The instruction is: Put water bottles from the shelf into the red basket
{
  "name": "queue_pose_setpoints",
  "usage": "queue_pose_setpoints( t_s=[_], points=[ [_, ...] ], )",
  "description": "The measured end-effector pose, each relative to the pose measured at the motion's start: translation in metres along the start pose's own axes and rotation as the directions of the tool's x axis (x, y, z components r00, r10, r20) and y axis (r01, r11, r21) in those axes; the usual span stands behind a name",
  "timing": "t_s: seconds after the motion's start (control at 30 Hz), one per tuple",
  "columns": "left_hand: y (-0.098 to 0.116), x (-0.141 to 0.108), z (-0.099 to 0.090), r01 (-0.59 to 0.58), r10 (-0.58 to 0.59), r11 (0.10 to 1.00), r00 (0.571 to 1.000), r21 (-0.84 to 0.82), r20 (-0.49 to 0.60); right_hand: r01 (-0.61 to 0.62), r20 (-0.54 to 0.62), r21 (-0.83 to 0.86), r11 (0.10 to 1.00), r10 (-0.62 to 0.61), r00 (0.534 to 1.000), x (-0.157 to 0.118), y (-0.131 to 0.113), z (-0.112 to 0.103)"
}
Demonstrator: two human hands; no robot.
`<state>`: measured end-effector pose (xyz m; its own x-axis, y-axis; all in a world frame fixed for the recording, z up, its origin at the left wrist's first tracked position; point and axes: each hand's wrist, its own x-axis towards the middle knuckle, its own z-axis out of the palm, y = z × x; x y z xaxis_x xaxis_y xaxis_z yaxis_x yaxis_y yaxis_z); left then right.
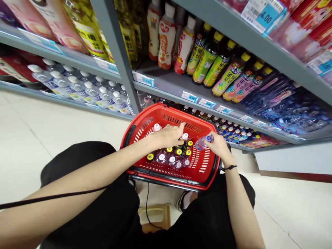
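Note:
My right hand point(219, 147) is closed around the upper part of a clear plastic water bottle point(201, 144) with a violet-blue cap, tilted inside the right part of a red shopping basket point(207, 174). My left hand point(169, 136) reaches over the bottles in the basket, fingers apart, beside a white-capped bottle point(185, 137); whether it touches that bottle is unclear. Several bottles stand close together, including a yellow-capped bottle point(178, 152) and a pink-and-white-capped bottle point(161, 158). Another white-capped bottle point(156, 128) stands behind my left wrist. My left forearm hides part of the basket.
A grey shelf point(166, 81) ahead holds milk-drink bottles point(166, 38), tea bottles point(207, 64) and blue-labelled water bottles point(290, 107) lying down. White-capped bottles point(90, 90) line the lower left shelf. A low tan stool point(155, 218) is between my legs. A black cable point(52, 197) crosses my left arm.

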<state>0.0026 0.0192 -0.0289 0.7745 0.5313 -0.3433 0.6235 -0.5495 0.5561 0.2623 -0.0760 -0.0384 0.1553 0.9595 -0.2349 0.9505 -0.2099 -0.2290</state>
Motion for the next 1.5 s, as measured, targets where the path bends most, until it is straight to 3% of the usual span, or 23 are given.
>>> queue_pose_setpoints(
  t_s=[0.07,0.17,0.3,0.53,0.7,1.03,1.5],
  points=[
    [-0.002,-0.007,-0.005,0.044,-0.046,0.996,0.999,0.077,0.028,-0.096,0.030,-0.160,0.982,0.102,0.994,0.002,0.004,0.007],
    [-0.001,-0.012,-0.007,0.095,-0.105,0.991,0.988,0.095,0.112,-0.159,0.052,-0.234,0.959,0.176,0.983,0.006,0.008,0.018],
    [0.007,-0.019,-0.010,0.102,-0.116,0.991,0.978,0.091,0.171,-0.180,0.116,-0.304,0.936,0.224,0.968,0.014,0.009,0.036],
    [0.016,-0.034,-0.016,0.107,-0.115,0.993,0.978,0.058,0.171,-0.196,0.204,-0.400,0.895,0.295,0.933,0.028,0.005,0.079],
    [0.015,-0.032,-0.015,0.139,-0.146,0.989,0.973,0.050,0.181,-0.216,0.257,-0.397,0.892,0.335,0.907,0.031,0.014,0.103],
    [0.019,-0.021,-0.015,0.164,-0.166,0.986,0.967,0.028,0.194,-0.165,0.300,-0.328,0.930,0.268,0.916,0.035,0.033,0.134],
    [0.014,-0.023,-0.013,0.254,-0.257,0.966,0.944,0.042,0.209,-0.163,0.306,-0.324,0.932,0.266,0.914,0.085,0.051,0.165]
  ],
)
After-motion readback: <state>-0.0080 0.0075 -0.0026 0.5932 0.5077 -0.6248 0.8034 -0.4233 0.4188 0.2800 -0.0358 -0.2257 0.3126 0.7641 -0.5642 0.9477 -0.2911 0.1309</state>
